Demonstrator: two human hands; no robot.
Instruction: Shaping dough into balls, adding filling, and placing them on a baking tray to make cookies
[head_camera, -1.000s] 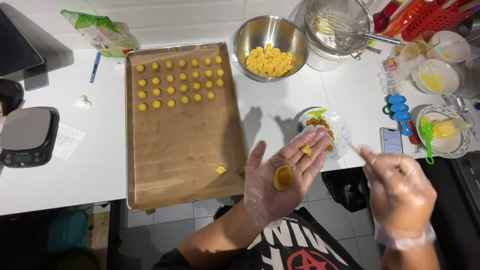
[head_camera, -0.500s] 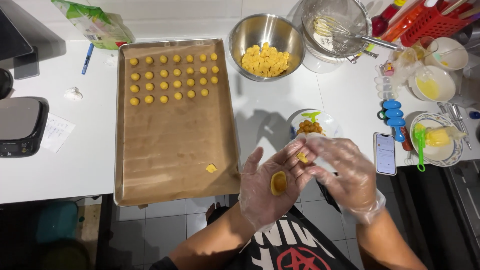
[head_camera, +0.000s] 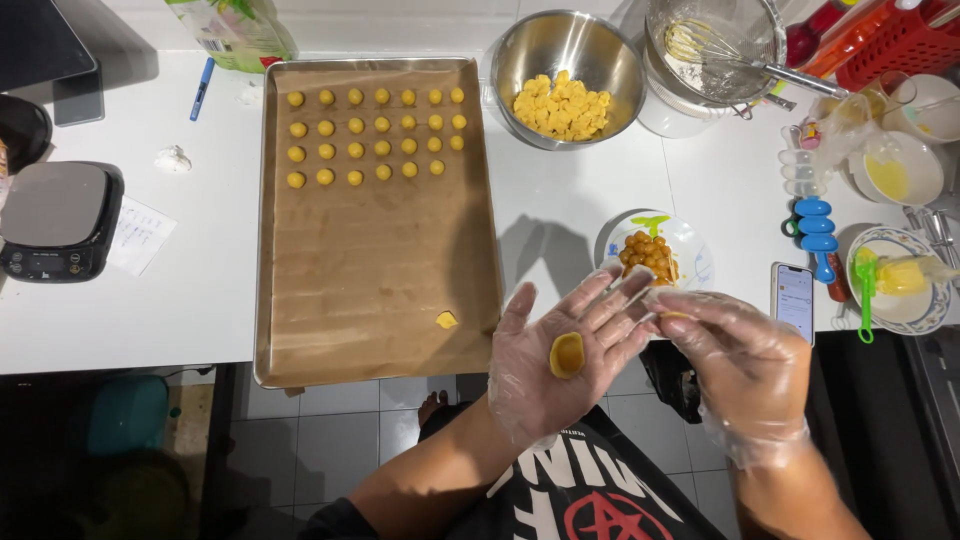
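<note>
Head view: left hand (head_camera: 560, 365) spread flat, cupping dough disc (head_camera: 567, 354); right hand (head_camera: 735, 355) at 3 o'clock, pinching filling ball (head_camera: 673, 315).

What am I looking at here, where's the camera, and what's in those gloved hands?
There is no machine here. The camera sits on a person's head and looks down at their own two hands, both in thin clear gloves, held above the floor at the edge of a white table.

The left hand is open, palm up, with a flattened yellow dough disc lying on it. The right hand reaches over to the left hand's fingertips and seems to pinch something small; what it is cannot be told.

On the table lies a baking tray lined with brown paper, with rows of small dough balls at its far end and one loose piece near the front. Behind it stand a steel bowl of dough pieces and a small plate of brown filling balls. A kitchen scale sits far left.
</note>
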